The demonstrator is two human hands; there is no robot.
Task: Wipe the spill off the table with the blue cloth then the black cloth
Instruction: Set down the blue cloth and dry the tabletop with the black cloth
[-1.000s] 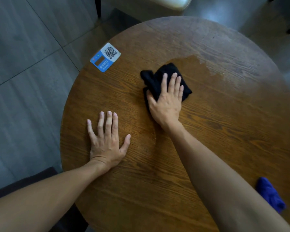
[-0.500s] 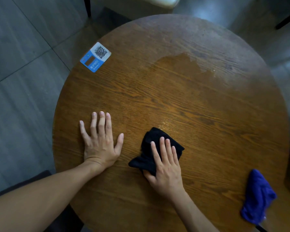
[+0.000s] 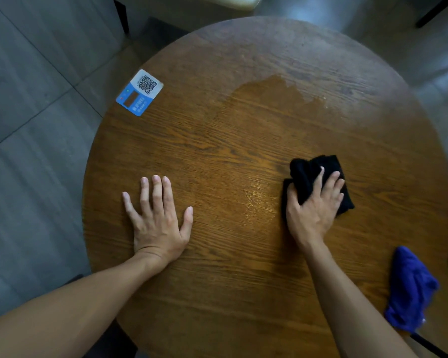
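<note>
round dark-brown wood-grain tabletop (image 3: pixel 243 293), seen from above. right hand (image 3: pixel 312 210) at about 3 o'clock of centre, palm down on a bunched black cloth (image 3: pixel 308 174), fingers (image 3: pixel 332 178) spread over the top and thumb at its left edge. looks like pressing flat rather than a closed grip; can't tell if any fabric is pinched underneath. cloth sits flat on the wood and sticks out past the fingertips toward 12 and 3 o'clock.

left hand (image 3: pixel 158 218) at about 9 o'clock, flat on bare wood, fingers splayed, holding nothing, well apart from the cloth.

wet patch of the spill (image 3: pixel 267 91): darker glossy area at about 12 to 1 o'clock, ragged far edge. a shiny damp streak (image 3: pixel 256 200) lies between the two hands, just left of the black cloth.

crumpled blue cloth (image 3: pixel 409 290) lies at about 4 to 5 o'clock, at the tabletop rim, well apart from both hands, untouched.

blue-and-white rectangular qr-code sticker (image 3: pixel 139 92) at about 10 o'clock, on the rim.

grey tiled floor (image 3: pixel 31 112) around the tabletop.
</note>
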